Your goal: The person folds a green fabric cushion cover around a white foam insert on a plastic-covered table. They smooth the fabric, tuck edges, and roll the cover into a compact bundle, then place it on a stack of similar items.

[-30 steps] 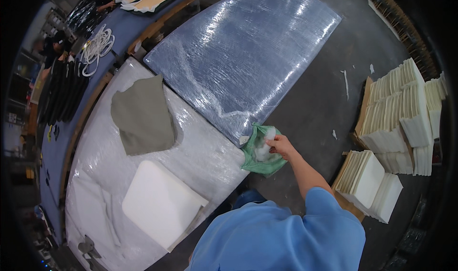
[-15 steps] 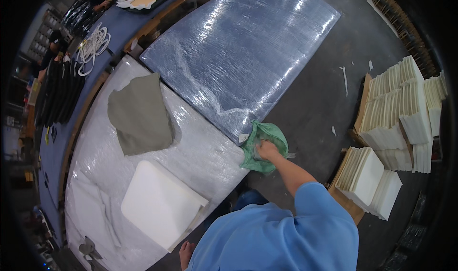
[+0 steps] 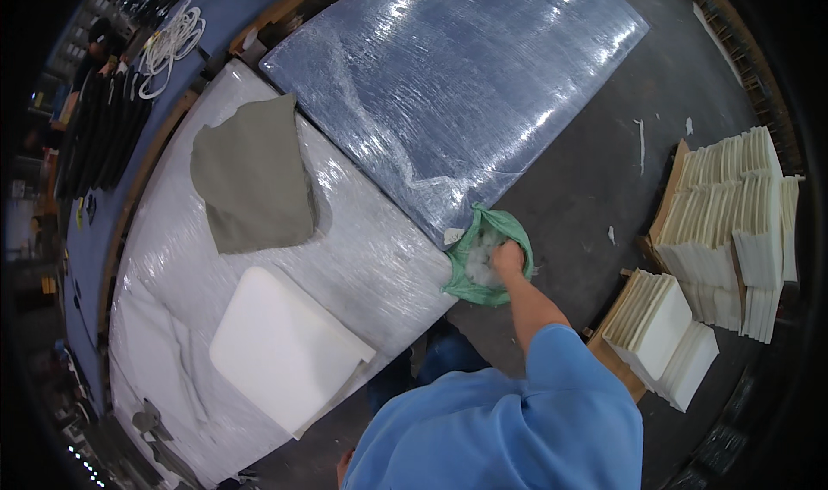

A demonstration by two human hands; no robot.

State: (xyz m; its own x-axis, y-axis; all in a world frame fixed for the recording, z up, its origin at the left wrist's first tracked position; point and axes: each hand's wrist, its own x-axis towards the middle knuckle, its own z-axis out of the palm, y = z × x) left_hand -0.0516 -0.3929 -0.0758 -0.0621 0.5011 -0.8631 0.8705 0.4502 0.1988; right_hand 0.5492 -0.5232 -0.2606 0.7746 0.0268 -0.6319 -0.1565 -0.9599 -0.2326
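A green woven sack [image 3: 462,276] hangs open at the corner where the two wrapped surfaces meet. Crumpled, translucent whitish material [image 3: 479,266] fills its mouth. My right hand [image 3: 507,260] reaches down into the sack with curled fingers; their tips and whatever they grip are hidden. At the lower edge only a sliver of my left hand [image 3: 343,466] shows beside my body, its fingers out of sight. A white padded sheet with rounded corners [image 3: 280,343] lies on the pale plastic-covered table [image 3: 371,240] near me. Farther off lies an olive-grey fabric piece [image 3: 254,179].
A blue surface wrapped in shiny film [image 3: 448,84] adjoins the pale one. Stacks of white foam sheets [image 3: 720,231] stand to the right, with a smaller stack [image 3: 655,326] nearer me. Coiled white cord [image 3: 172,41] and black padded strips [image 3: 103,128] lie on the far-left bench.
My right hand has shifted to the sack's right side, its fingers still inside. More whitish filling shows in the opening. My left hand has slipped mostly out of view, and the view has shifted.
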